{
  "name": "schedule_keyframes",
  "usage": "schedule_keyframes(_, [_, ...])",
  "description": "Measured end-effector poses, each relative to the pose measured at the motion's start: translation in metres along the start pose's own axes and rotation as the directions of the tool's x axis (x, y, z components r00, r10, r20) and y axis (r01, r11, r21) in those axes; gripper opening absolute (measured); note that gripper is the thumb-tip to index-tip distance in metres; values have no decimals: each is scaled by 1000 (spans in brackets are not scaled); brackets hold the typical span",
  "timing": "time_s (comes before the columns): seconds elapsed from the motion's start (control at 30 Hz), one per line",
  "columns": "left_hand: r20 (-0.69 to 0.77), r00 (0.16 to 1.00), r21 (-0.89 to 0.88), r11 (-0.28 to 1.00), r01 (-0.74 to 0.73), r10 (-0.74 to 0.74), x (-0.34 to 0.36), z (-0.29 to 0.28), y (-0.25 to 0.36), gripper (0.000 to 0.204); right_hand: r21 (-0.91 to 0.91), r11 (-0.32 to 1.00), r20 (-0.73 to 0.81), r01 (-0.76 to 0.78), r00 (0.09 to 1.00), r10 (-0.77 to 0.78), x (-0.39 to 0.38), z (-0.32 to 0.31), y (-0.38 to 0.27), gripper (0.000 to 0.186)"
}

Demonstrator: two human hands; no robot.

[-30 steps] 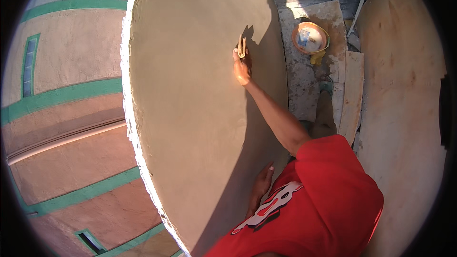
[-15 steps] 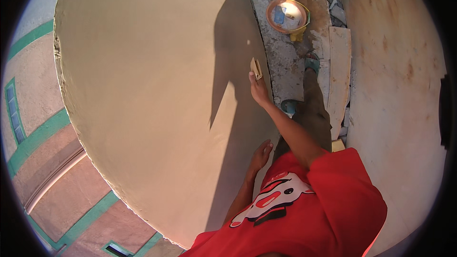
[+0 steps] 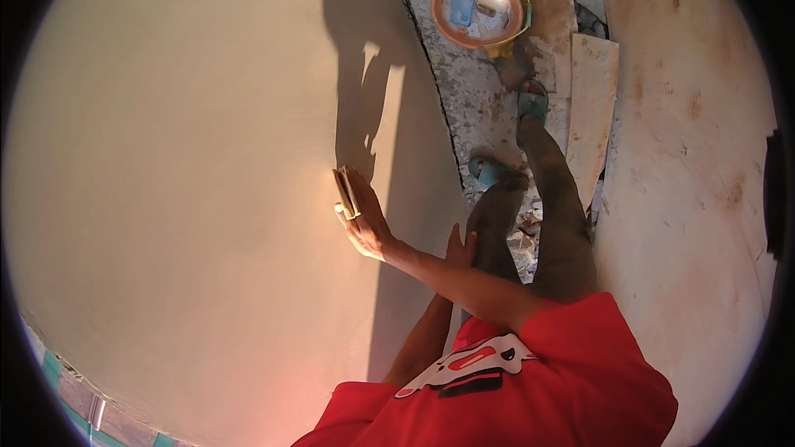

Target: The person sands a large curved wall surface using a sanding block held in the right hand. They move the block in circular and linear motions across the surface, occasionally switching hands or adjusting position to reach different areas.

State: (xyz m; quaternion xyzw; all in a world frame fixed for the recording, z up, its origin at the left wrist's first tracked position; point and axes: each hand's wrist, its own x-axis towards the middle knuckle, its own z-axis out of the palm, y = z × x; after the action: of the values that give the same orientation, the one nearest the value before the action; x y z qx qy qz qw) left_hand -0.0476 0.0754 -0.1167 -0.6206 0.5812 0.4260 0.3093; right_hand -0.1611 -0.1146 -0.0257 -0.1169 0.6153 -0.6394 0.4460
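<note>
My right hand (image 3: 368,228) is closed round a flat tan block with a layered edge (image 3: 345,192) and rests it against the smooth beige plastered wall (image 3: 207,157). What the block is made of I cannot make out. The right forearm crosses in front of my left arm. My left hand (image 3: 461,247) is beside my thigh, near the wall's lower part, with its thumb apart from the fingers and nothing visible in it. A shadow of my head and arm falls on the wall just beyond the block.
An orange-brown bucket (image 3: 443,23) with a yellow-green handle stands ahead on the rough concrete ledge (image 3: 472,108); a blue rectangular piece (image 3: 463,7) lies inside. My sandalled feet are on this ledge. A loose board (image 3: 592,108) and a pale stained surface (image 3: 687,182) lie to the right.
My right hand has moved left and nearer along the wall with the block. The view has shifted left over the wall. My left hand now shows its fingers pointing up.
</note>
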Motion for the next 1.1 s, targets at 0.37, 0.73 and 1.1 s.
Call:
schedule_keyframes(0.37, [93,984,376,920,110,-155,106,33,69,82,363,795,-284,-485,755,591,77,4,222,62])
schedule_keyframes(0.73, [-14,995,395,915,-83,96,132,72,-6,72,-19,970,-340,-242,914,221,217,-45,341,76])
schedule_keyframes(1.1, [341,933,399,881,-255,115,112,85,-125,57,109,887,-399,-449,797,453,249,-79,410,75])
